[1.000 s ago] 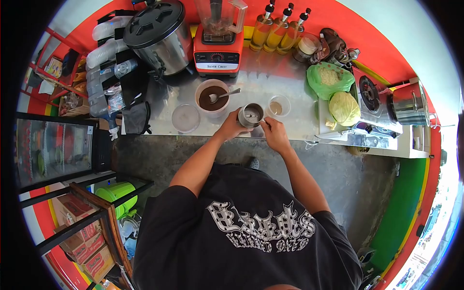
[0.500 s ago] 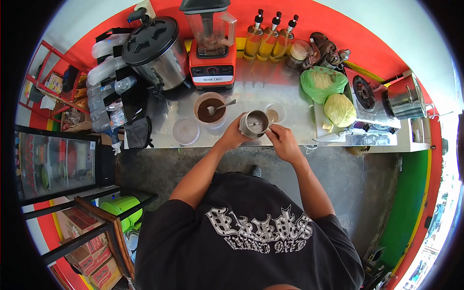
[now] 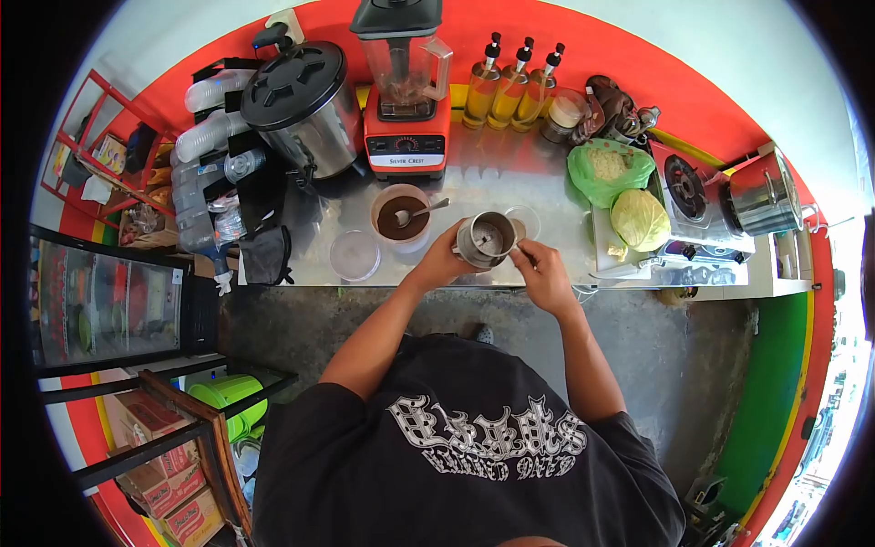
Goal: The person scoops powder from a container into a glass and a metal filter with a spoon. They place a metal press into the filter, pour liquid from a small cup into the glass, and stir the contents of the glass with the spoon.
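Note:
My left hand point(image 3: 441, 263) is closed around the left side of a metal mug point(image 3: 472, 256), just over the counter's front edge. On the other side, my right hand point(image 3: 549, 281) grips it by the handle. The mug leans a little, and something greyish shows inside that I cannot name. To its left stands a tub point(image 3: 412, 244) of brown powder, with a metal spoon point(image 3: 427, 211) resting in it. A round translucent lid point(image 3: 355, 255) lies beside the tub. Partly hidden behind the mug is a small clear container point(image 3: 531, 219).
A red blender point(image 3: 406, 146) and a steel pot with a black lid point(image 3: 314, 118) stand at the back. Three oil bottles point(image 3: 507, 96) line the wall. Rightward are a cabbage point(image 3: 641, 221), a knife point(image 3: 623, 272), a green bag point(image 3: 611, 173) and a stove point(image 3: 688, 187).
The view has shifted slightly. Both hands still hold the mug, which has turned a little, showing more of its inner wall and covering more of the small clear container.

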The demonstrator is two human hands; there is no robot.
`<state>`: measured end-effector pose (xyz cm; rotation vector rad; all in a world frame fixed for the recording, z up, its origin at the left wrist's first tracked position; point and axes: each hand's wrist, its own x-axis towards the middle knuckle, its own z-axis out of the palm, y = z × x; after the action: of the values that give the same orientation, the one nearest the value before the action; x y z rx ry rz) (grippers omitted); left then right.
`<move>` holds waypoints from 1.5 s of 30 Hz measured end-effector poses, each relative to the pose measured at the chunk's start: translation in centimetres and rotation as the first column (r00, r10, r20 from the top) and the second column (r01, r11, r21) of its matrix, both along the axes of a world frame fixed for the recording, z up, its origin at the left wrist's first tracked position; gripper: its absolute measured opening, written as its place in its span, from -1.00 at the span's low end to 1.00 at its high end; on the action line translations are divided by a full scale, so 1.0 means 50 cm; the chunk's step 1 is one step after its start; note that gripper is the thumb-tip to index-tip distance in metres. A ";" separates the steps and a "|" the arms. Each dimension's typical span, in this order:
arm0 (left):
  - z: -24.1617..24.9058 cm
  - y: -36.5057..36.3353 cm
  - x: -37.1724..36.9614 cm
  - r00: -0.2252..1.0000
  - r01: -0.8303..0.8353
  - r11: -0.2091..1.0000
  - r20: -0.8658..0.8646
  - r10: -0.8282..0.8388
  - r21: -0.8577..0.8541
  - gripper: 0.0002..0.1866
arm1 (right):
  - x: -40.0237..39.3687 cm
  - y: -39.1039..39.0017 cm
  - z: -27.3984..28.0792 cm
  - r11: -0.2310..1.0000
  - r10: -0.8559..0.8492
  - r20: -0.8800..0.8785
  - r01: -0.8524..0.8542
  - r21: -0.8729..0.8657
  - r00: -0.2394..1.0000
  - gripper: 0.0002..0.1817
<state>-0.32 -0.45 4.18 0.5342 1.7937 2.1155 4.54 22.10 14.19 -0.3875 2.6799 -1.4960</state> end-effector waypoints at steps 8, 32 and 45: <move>0.040 0.008 0.008 0.995 -0.008 0.997 0.099 0.001 0.073 -0.02 | -0.015 0.019 -0.009 0.971 -0.073 0.144 0.104 -0.216 0.987 -0.63; 0.076 0.041 0.001 0.988 -0.018 1.000 -0.153 0.021 0.026 0.01 | -0.013 0.039 0.121 0.986 0.160 0.006 -0.160 0.038 0.987 -0.76; 0.065 0.024 -0.004 0.997 0.003 1.000 -0.080 -0.003 0.003 -0.03 | 0.020 -0.016 0.058 0.988 -0.069 -0.009 0.067 -0.136 0.998 -0.67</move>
<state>-0.53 0.74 7.41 0.6305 1.8311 2.1228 5.53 21.28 17.07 -0.3163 2.6360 -1.7064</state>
